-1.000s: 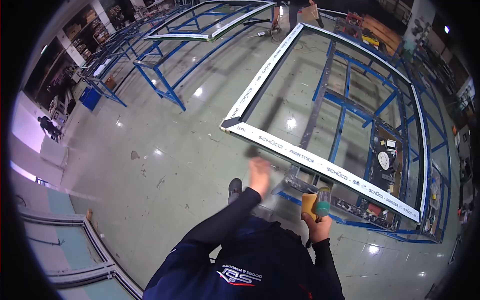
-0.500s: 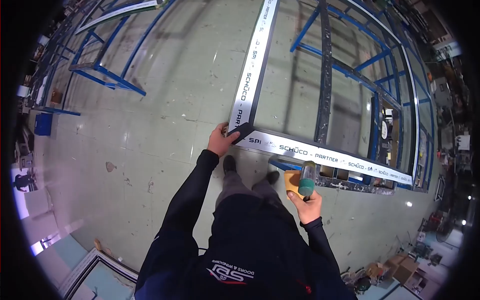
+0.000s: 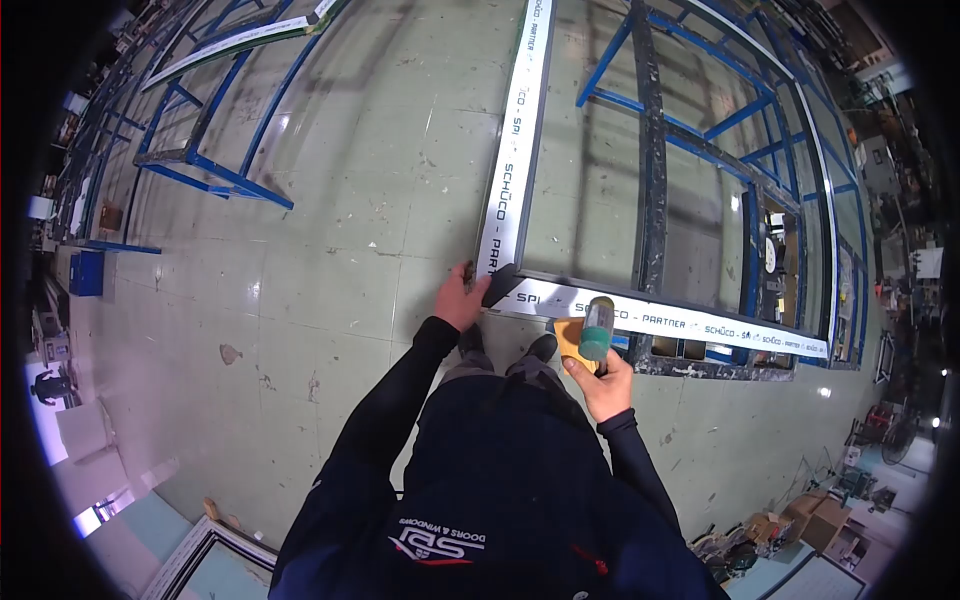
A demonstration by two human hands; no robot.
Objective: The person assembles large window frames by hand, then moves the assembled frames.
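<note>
Well, my left hand (image 3: 458,298) is on the near left corner of the window frame (image 3: 520,150), fingers curled against the black corner piece (image 3: 498,285). I cannot tell whether they pinch it or only press on it. My right hand (image 3: 600,385) is clenched round the handle of a mallet (image 3: 597,328) just under its green head. A tan block (image 3: 568,336) sits tight beside the mallet, in the same grip as far as I can see.

The frame lies flat on a blue steel rack (image 3: 745,120) above the floor (image 3: 330,250). One rail runs far from the corner and the other runs off to the right.

I judge the frame stiff along each rail but awkward as a whole: long, open in the middle, and likely to rack at its mitred corners if lifted by one end. The white film on it looks slick, so I would grip the profile edges near a corner, not the flat face. The mallet head looks soft-faced and fairly light.

The film repeats "SCHÜCO – PARTNER" along both rails, with "SPI" at the corner. My jacket reads "DOORS & WINDOWS" beside a logo I cannot make out.
</note>
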